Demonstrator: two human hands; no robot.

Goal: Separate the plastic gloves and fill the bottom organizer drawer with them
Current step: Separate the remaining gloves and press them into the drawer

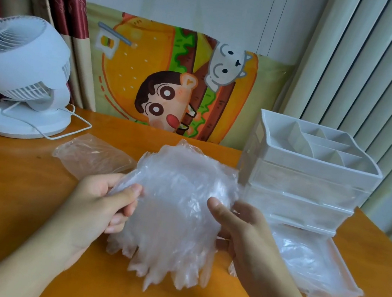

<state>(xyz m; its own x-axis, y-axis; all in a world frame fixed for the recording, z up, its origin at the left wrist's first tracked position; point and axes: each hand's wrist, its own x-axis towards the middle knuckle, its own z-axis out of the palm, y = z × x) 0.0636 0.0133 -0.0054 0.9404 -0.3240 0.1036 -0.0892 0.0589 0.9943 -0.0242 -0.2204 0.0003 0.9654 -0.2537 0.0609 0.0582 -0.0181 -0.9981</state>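
Note:
A thick stack of clear plastic gloves (174, 207) hangs above the orange table, its fingers pointing down toward me. My left hand (100, 205) pinches its left edge and my right hand (240, 231) grips its right edge. To the right stands a white plastic organizer (316, 168) with open compartments on top and stacked drawers below. Its bottom drawer (336, 296) is pulled out toward me and holds some clear gloves (305, 262).
An empty clear plastic bag (89, 156) lies on the table behind my left hand. A white desk fan (21, 72) with its cable stands at the back left. A cartoon burger poster (172, 79) leans against the wall. The orange table (14, 190) extends to the left.

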